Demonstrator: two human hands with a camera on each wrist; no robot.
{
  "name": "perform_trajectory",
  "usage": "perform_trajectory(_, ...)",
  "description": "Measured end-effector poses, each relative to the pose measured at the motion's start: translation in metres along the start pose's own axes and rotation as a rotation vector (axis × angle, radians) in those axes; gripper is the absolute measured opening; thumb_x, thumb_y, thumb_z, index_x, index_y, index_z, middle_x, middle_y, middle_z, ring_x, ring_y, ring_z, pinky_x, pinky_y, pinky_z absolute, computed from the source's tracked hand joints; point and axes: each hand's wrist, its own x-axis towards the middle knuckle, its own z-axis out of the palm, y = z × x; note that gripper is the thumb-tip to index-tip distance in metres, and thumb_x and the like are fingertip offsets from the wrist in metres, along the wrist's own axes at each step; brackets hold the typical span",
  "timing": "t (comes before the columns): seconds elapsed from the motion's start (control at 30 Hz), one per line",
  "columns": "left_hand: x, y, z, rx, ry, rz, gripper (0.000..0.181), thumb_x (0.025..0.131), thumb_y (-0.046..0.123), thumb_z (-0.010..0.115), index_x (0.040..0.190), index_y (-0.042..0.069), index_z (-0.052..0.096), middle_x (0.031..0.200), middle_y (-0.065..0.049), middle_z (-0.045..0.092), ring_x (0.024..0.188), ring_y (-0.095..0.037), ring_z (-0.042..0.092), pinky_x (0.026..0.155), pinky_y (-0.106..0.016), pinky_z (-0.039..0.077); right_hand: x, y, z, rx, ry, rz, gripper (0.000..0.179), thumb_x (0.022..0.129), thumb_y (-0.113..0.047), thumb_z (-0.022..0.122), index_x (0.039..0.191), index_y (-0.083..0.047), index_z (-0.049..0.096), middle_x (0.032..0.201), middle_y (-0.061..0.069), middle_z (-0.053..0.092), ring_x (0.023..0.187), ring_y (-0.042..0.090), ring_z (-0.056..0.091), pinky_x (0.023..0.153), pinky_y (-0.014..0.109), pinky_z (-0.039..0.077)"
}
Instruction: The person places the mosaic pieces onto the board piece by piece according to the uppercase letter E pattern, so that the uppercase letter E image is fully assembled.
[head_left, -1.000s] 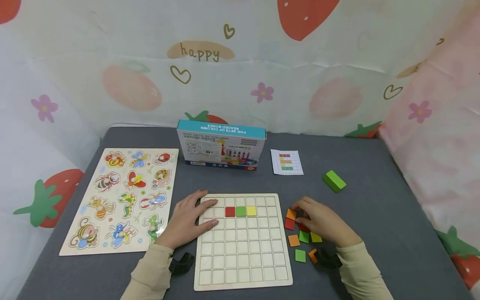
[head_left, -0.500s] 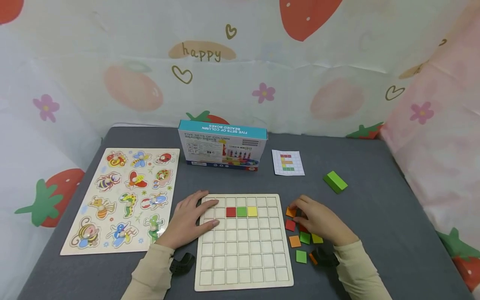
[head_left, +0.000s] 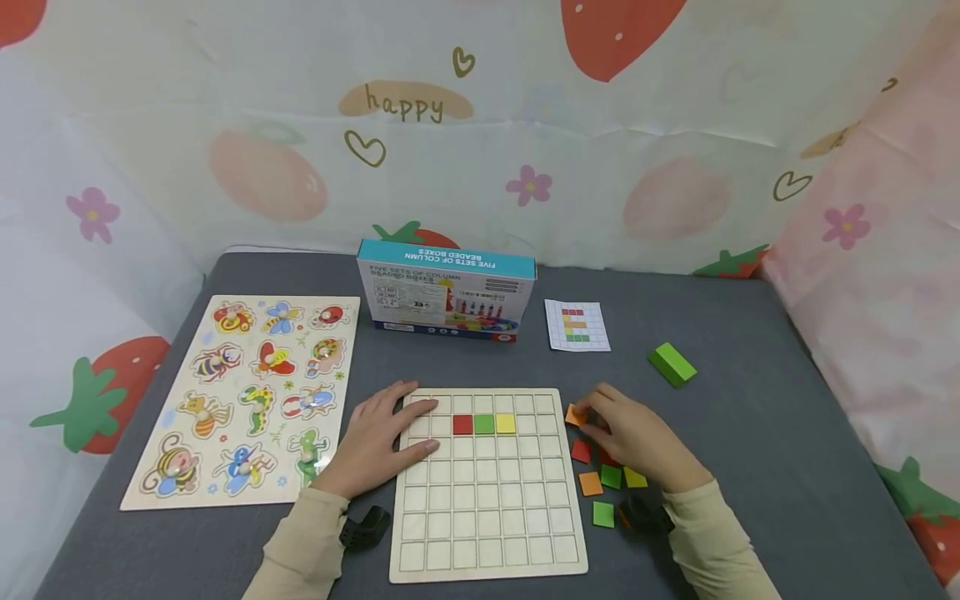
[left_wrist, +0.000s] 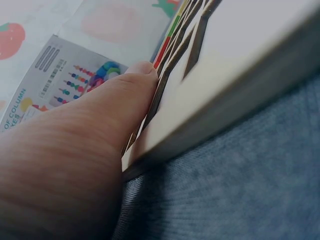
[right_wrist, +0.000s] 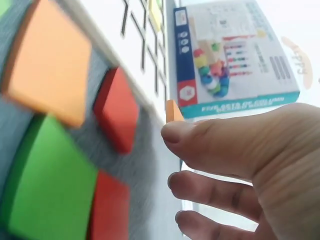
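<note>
A pale wooden grid board (head_left: 489, 523) lies in the middle of the table in the head view. Side by side in its second row from the top sit a red tile (head_left: 462, 425), a green tile (head_left: 484, 424) and a yellow tile (head_left: 506, 423). My left hand (head_left: 371, 442) rests with extended fingers on the board's left edge; its thumb (left_wrist: 110, 105) touches the rim in the left wrist view. By the upper right edge, my right hand (head_left: 643, 437) pinches an orange tile (right_wrist: 172, 112), whose lower part the thumb hides.
Loose tiles lie right of the board, among them a red one (head_left: 581, 451), an orange one (head_left: 590, 484) and a green one (head_left: 603, 514). Behind stand a box (head_left: 442, 292), a pattern card (head_left: 577, 326) and a green block (head_left: 672, 364). An insect puzzle board (head_left: 247, 400) lies left.
My right hand has drawn the orange tile away from the red one and slightly left, toward the board's edge. My left hand stays in place.
</note>
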Motion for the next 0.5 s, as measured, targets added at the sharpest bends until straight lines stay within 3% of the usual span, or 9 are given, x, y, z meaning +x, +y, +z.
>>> perform_trajectory(0.17, -0.001, -0.001, 0.001, -0.004, 0.017, 0.011, 0.059, 0.088, 0.059, 0.058, 0.139, 0.031, 0.051, 0.153, -0.005, 0.034, 0.142, -0.029, 0.026, 0.109, -0.058, 0.021, 0.008, -0.011, -0.002, -0.014, 0.043, -0.089, 0.022, 0.083, -0.013, 0.076, 0.102, -0.012, 0.065, 0.102, -0.001, 0.058, 0.071, 0.004, 0.048, 0.058, 0.019, 0.046)
perform_trajectory(0.5, -0.001, -0.002, 0.001, -0.001, 0.016, 0.014, 0.059, 0.088, 0.059, 0.058, 0.14, 0.032, 0.05, 0.153, -0.004, 0.034, 0.143, -0.028, 0.025, 0.109, -0.057, 0.022, 0.025, -0.034, 0.001, 0.01, 0.031, -0.198, 0.017, 0.085, -0.014, 0.074, 0.099, -0.014, 0.065, 0.102, -0.002, 0.059, 0.072, 0.005, 0.052, 0.061, 0.019, 0.049)
